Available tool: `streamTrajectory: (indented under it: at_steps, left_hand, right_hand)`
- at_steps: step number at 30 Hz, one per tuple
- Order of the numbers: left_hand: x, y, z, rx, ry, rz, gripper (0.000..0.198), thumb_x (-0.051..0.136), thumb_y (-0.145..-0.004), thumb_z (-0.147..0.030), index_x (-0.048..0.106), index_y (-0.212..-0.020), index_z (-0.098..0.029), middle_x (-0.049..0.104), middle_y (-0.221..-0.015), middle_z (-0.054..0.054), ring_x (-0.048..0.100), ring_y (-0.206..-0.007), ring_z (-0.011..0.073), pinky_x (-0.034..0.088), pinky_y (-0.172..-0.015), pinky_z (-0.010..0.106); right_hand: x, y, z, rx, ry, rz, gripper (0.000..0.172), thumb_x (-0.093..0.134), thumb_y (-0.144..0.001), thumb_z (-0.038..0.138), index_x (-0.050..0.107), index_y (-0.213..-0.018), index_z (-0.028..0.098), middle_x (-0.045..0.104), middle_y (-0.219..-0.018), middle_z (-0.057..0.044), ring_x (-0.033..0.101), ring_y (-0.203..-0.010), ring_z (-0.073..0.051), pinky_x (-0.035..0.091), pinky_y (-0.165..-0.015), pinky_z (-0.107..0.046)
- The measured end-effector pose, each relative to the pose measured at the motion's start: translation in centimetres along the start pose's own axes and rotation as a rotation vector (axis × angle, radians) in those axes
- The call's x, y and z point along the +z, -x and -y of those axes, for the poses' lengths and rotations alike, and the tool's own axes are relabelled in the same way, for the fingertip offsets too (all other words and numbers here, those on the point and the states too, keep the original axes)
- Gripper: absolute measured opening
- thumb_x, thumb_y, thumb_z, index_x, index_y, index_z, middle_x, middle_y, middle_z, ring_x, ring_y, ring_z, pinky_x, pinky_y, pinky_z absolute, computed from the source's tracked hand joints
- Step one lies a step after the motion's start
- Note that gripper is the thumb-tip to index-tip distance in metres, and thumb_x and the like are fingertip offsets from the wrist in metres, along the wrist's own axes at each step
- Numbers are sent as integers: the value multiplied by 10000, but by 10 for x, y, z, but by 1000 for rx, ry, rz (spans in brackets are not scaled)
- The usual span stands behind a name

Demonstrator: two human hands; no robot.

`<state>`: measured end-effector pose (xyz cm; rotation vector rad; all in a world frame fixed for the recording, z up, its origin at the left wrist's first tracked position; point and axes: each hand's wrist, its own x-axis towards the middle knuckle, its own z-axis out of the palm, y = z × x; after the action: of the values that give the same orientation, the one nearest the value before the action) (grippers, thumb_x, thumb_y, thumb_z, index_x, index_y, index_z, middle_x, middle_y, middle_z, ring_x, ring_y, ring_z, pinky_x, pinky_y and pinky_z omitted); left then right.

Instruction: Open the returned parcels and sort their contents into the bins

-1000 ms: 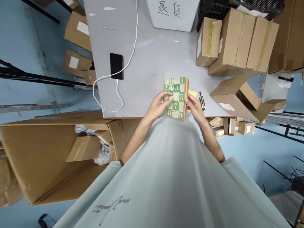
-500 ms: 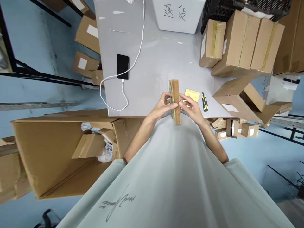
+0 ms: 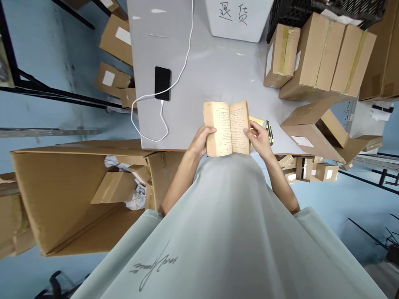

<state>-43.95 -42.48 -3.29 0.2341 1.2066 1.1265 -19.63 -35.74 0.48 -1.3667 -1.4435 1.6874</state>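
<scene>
An old book (image 3: 230, 128) with yellowed printed pages lies spread open between my hands, at the near edge of the grey table (image 3: 199, 79). My left hand (image 3: 201, 140) grips its left side, thumb on the page edges and fingers behind. The right page is pinched at its outer edge by my right hand (image 3: 259, 138). Just beyond that hand a yellow card or paper (image 3: 257, 121) shows in part. Beside it lies a yellow-and-black utility knife (image 3: 269, 132), partly covered by the hand.
A black phone (image 3: 162, 83) with a white cable (image 3: 187, 54) lies on the left of the table. A white bin (image 3: 238, 25) stands at the back. Cardboard boxes (image 3: 321, 58) crowd the right side. A large open carton (image 3: 68, 199) stands at the lower left.
The book, earlier held closed with its page edge facing up, is now opened out flat to a spread. My hands have moved apart to its two sides.
</scene>
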Motion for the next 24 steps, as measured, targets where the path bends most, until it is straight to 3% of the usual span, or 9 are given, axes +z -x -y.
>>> streamTrajectory:
  at_steps: [6, 11, 24]
  left_hand:
    - [-16, 1, 0, -24, 81, 85, 647, 796, -681, -459, 817, -1247, -147, 900, -1115, 158, 832, -1230, 476, 708, -1091, 590]
    - [-16, 5, 0, -27, 63, 91, 746, 785, -703, -466, 784, -1373, -138, 895, -1199, 166, 814, -1278, 496, 701, -1117, 618]
    - [-17, 18, -15, 12, 113, 137, 846, 771, -725, -473, 706, -1520, -190, 856, -1371, 142, 756, -1390, 535, 669, -1168, 685]
  right_hand:
    - [-13, 2, -2, -5, -37, 9, 706, 838, -900, 832, 823, -1353, 290, 859, -1370, -89, 809, -1288, -338, 679, -1146, -517]
    - [-8, 4, 1, 14, -66, -1, 752, 860, -857, 870, 827, -1334, 290, 873, -1338, -80, 805, -1312, -346, 678, -1155, -520]
    - [-12, 10, 8, 22, -27, 23, 719, 775, -928, 868, 799, -1360, 294, 847, -1389, -83, 750, -1391, -348, 651, -1183, -514]
